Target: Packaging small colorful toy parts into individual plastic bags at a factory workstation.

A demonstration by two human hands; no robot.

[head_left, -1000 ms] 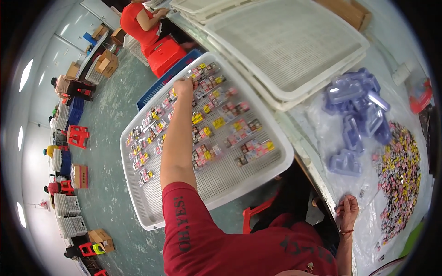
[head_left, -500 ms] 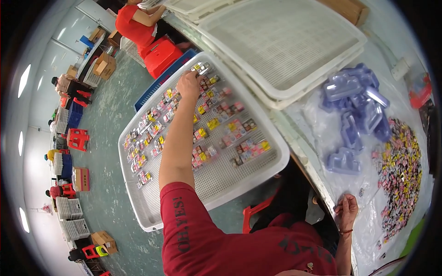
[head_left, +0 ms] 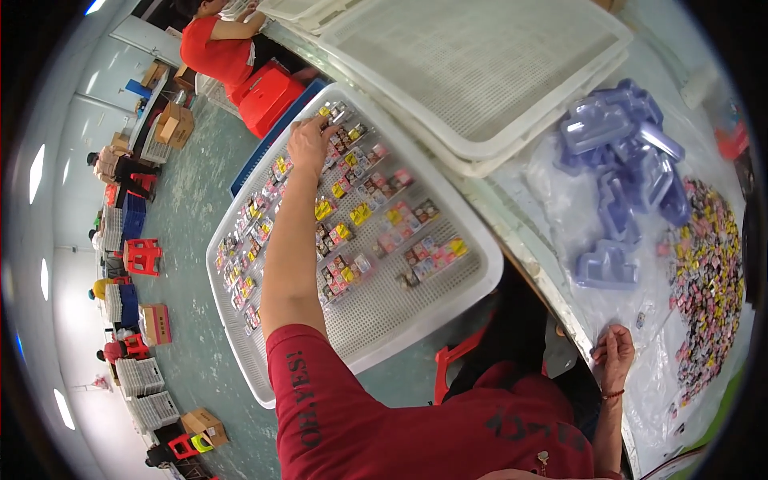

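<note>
My left hand [head_left: 310,146] reaches over a large white perforated tray [head_left: 368,330], its fingers curled down at the far end. Small clear packs of pink, yellow and dark printed pieces [head_left: 342,276] lie across the tray in slanting rows. Whatever the left fingertips grip among the far packs is hidden. Beside the table's front edge my right hand [head_left: 614,352] is closed, thumb and fingers pressed together; anything between them is too small to make out. A heap of tiny colourful pieces [head_left: 708,288] spreads on the plastic sheet to its right.
Clear bluish moulded plastic shells [head_left: 616,192] are piled on the table beyond my right hand. Stacked white trays [head_left: 480,156] stand at the back. A person in red [head_left: 220,48] works near a red stool [head_left: 268,96]. Another red stool [head_left: 456,360] stands under the table edge.
The whole view has swung slightly, so the tray's contents and the room appear shifted. My left hand stays at the tray's far end, and my right hand remains closed by the table edge.
</note>
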